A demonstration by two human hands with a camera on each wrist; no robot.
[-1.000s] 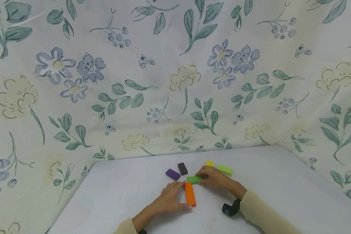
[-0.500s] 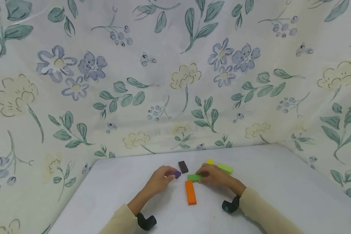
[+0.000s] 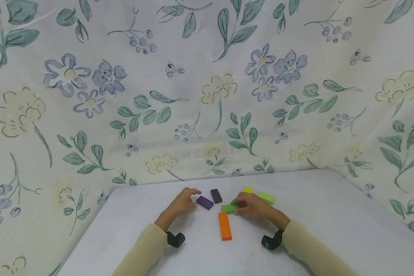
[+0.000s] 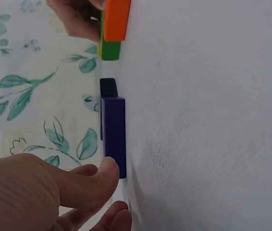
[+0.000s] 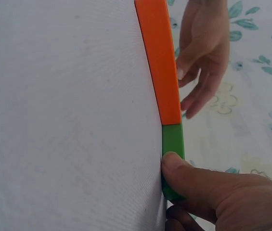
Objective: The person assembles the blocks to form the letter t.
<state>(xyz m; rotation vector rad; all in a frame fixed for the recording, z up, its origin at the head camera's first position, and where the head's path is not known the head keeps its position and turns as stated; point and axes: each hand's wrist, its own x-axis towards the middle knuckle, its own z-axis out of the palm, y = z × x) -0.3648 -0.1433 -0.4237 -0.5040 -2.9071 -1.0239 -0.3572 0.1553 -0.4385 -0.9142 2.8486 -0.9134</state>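
In the head view we see a person's left hand (image 3: 182, 202) beside a purple block (image 3: 205, 202), with thumb and fingers parted in a loose curve. In the left wrist view the thumb overlaps the near end of that block, and we cannot tell whether the two touch. The purple block lies on the white tabletop (image 3: 124, 218), slanting a little, with a dark block (image 3: 216, 196) just beyond its right end.

We find the right hand (image 3: 254, 206) pinching the right end of a green block (image 3: 229, 209) between thumb and fingers; the right wrist view shows its thumb pressed on the side of the block. An orange block (image 3: 225, 227) lies lengthwise toward the person, its far end right at the green one, though we cannot be sure that they touch. Past the right hand we see a yellow block (image 3: 248, 190), partly hidden, and a light green block (image 3: 266, 197).

Both arms wear pale sleeves (image 3: 139, 249), and a black device (image 3: 176, 239) sits at each wrist. Behind the tabletop we see a cloth (image 3: 189, 153) printed with flowers, leaves and berries.
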